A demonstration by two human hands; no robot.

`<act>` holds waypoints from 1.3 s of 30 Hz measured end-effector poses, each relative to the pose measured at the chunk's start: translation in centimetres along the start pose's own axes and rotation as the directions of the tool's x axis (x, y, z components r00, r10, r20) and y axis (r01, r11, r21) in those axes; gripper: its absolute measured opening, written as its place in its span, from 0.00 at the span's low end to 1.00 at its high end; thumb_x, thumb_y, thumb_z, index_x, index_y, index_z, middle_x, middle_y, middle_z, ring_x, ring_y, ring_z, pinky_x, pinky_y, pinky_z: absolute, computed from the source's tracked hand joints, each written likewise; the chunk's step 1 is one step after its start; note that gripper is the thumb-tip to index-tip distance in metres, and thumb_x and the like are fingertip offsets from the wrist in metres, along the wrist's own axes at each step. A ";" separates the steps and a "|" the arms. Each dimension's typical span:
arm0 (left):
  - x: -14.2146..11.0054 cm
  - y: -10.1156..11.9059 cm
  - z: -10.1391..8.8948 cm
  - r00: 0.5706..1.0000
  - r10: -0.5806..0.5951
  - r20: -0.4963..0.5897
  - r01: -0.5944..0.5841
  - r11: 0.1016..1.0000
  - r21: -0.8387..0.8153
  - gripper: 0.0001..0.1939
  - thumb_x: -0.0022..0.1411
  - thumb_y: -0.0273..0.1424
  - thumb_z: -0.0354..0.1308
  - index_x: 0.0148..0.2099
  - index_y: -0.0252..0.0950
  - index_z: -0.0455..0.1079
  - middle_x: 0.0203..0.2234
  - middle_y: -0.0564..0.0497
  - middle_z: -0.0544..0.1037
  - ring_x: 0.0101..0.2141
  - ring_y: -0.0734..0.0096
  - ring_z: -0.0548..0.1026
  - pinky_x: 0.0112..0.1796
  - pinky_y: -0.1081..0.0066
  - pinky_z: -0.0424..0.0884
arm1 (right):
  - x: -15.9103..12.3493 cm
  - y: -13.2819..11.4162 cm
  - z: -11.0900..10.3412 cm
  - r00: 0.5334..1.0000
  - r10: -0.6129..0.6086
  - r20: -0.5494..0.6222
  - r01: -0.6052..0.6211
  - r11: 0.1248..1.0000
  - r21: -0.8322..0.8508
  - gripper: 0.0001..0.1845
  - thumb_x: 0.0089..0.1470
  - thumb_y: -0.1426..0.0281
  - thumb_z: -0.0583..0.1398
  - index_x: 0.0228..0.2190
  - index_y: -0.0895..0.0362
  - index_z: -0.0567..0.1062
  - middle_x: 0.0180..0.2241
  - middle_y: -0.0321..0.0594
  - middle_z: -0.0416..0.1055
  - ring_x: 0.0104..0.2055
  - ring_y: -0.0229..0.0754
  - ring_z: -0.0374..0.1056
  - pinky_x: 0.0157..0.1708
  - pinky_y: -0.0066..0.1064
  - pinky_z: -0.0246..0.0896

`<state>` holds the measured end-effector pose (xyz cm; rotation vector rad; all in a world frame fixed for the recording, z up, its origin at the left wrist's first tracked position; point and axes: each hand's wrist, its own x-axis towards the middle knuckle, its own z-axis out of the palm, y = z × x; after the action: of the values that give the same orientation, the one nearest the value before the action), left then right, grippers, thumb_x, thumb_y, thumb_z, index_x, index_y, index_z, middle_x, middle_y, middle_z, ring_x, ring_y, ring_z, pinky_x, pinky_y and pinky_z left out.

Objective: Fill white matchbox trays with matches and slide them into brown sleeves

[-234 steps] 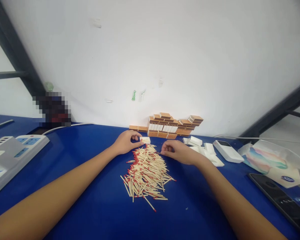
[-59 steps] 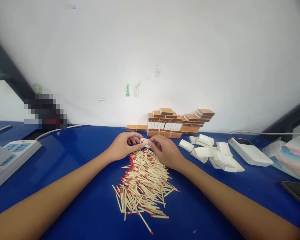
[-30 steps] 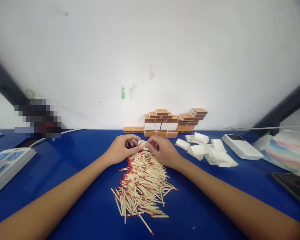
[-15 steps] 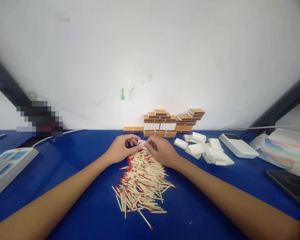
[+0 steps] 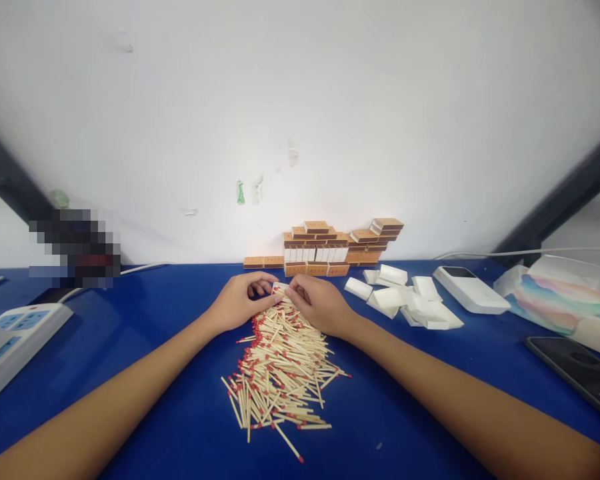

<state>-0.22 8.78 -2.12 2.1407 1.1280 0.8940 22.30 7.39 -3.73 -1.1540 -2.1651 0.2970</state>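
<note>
At the far end of a heap of red-tipped matches [image 5: 285, 360], a small white matchbox tray [image 5: 279, 286] lies between my two hands. My left hand [image 5: 241, 301] curls around the tray's left side, thumb along its near edge. Closed in a pinch, my right hand [image 5: 323, 305] is at the tray's right end, on pale matchsticks that lie in the tray with red heads to the left. My fingers partly hide the tray and these matches. The heap spreads toward me on the blue table [image 5: 180, 413].
Stacked matchboxes [image 5: 325, 250] stand against the wall. White empty trays [image 5: 405, 297] are piled to the right, by a white device [image 5: 470, 290], a plastic tissue pack [image 5: 555, 290] and a dark phone [image 5: 580, 373]. A power strip [image 5: 30, 333] lies left.
The view has shifted slightly. Both hands stay around the tray; the right fingers have moved a little at its right end.
</note>
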 end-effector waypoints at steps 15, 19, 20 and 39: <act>0.1 -0.1 0.1 1.000 -0.029 0.011 0.029 0.999 -0.018 0.22 0.61 0.47 0.67 0.50 0.36 0.78 0.32 0.51 0.80 0.29 0.73 0.71 0.30 0.72 0.66 | -0.2 0.0 -0.2 0.999 -0.030 0.024 0.030 0.999 -0.026 0.13 0.71 0.64 0.53 0.33 0.54 0.67 0.29 0.35 0.70 0.29 0.39 0.63 0.31 0.31 0.49; 0.1 0.0 0.1 0.999 -0.037 0.009 0.037 0.999 -0.022 0.22 0.61 0.47 0.67 0.50 0.36 0.78 0.32 0.51 0.80 0.29 0.72 0.72 0.29 0.72 0.65 | -0.2 0.0 -0.1 0.999 -0.022 0.033 0.024 0.999 -0.041 0.12 0.70 0.64 0.54 0.33 0.53 0.67 0.28 0.35 0.70 0.28 0.39 0.62 0.30 0.31 0.48; 0.1 0.0 0.1 0.999 -0.037 0.008 0.037 0.999 -0.025 0.22 0.61 0.47 0.67 0.50 0.36 0.78 0.32 0.51 0.80 0.29 0.72 0.72 0.29 0.72 0.65 | -0.2 0.0 -0.1 0.999 -0.021 0.032 0.022 0.999 -0.046 0.12 0.70 0.64 0.54 0.32 0.53 0.67 0.28 0.35 0.70 0.28 0.39 0.62 0.30 0.31 0.47; 0.0 0.0 0.0 1.000 -0.022 0.014 0.023 1.000 -0.015 0.21 0.61 0.47 0.68 0.47 0.36 0.79 0.31 0.52 0.79 0.29 0.72 0.72 0.30 0.72 0.65 | -0.1 -0.3 -0.2 1.000 -0.020 0.024 0.022 0.998 -0.059 0.13 0.70 0.66 0.54 0.31 0.53 0.66 0.27 0.34 0.68 0.27 0.38 0.60 0.30 0.31 0.46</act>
<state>-0.17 8.81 -2.12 2.1150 1.1325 0.8732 22.30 7.11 -3.53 -1.1647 -2.2184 0.2399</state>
